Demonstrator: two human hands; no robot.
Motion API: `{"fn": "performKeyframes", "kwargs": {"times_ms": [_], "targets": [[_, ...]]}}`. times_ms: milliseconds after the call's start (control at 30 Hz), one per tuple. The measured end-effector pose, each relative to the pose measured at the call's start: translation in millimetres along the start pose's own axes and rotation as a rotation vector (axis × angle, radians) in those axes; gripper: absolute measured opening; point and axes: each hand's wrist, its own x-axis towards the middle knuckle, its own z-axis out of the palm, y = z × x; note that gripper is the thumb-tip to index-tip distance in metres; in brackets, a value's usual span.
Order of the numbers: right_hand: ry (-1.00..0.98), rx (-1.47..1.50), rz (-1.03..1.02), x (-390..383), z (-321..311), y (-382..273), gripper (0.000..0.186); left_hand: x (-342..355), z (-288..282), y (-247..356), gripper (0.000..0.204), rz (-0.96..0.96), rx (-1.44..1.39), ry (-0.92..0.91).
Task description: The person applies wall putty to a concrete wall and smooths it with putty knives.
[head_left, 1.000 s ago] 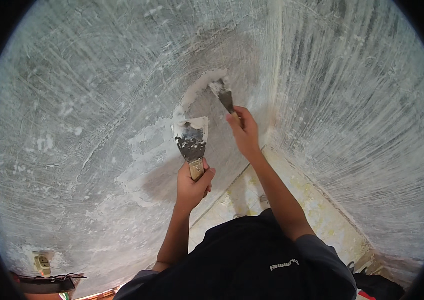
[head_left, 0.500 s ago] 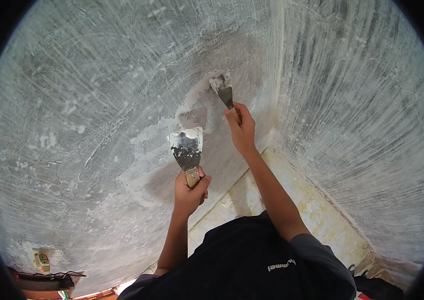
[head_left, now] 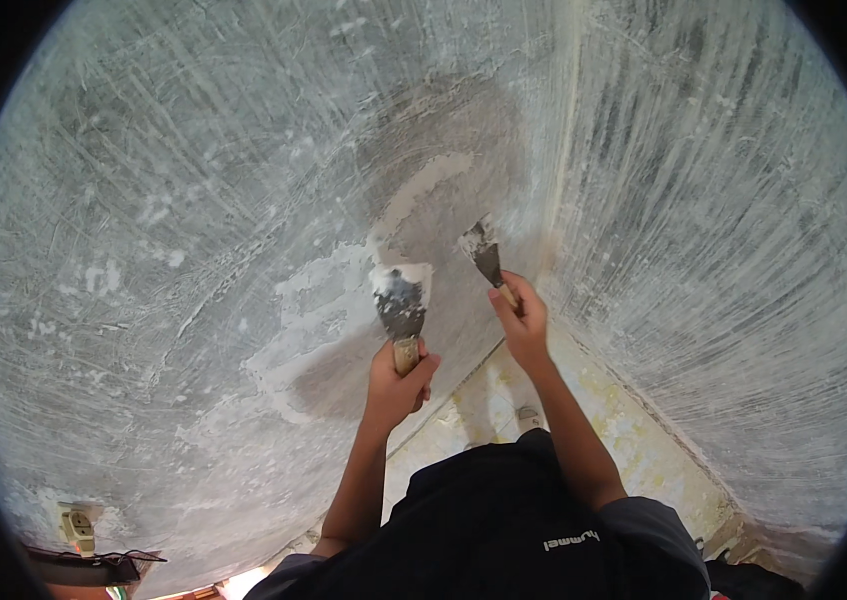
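My left hand (head_left: pixel 399 388) grips the light handle of a wide putty knife (head_left: pixel 403 303), its blade pointing up and smeared with white and dark filler. In my right hand (head_left: pixel 526 322) is a narrower putty knife (head_left: pixel 484 252), with pale filler on its blade. That blade lies over the wall near the corner; whether it touches cannot be told. Both knives are in front of the grey, scratched wall (head_left: pixel 164 250). On the wall, a pale curved strip of filler (head_left: pixel 422 190) runs through a darker, damp-looking patch (head_left: pixel 444 115), and another whitish patch (head_left: pixel 319 290) lies left of the wide knife.
A second streaked wall (head_left: pixel 714 250) meets the first at a corner on the right. Below is a yellow-stained pale floor (head_left: pixel 604 400). A wall socket (head_left: pixel 79 527) sits at lower left, above a dark object with wires (head_left: pixel 94 567).
The narrow knife in my right hand has moved down and slightly right, uncovering the top of the filler strip. My left hand with the wide knife has shifted right.
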Motion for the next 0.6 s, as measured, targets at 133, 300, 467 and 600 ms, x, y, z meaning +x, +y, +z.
{"fn": "performKeyframes", "kwargs": {"times_ms": [133,300,467,600], "targets": [[-0.054,-0.305,-0.240,-9.4,-17.2,-69.3,0.029,20.6,8.5,11.5,0.019,0.006,0.117,-0.075],[-0.128,-0.601,-0.370,-9.4,-23.2,-123.7,0.029,34.0,25.4,27.0,0.020,0.031,0.268,-0.105],[-0.083,-0.636,-0.321,-7.8,-34.7,-142.5,0.029,44.1,37.3,36.8,0.022,0.084,0.398,-0.139],[-0.068,-0.640,-0.315,-2.4,-47.6,-148.4,0.030,50.4,44.5,36.4,0.023,0.243,0.501,-0.156]]}}
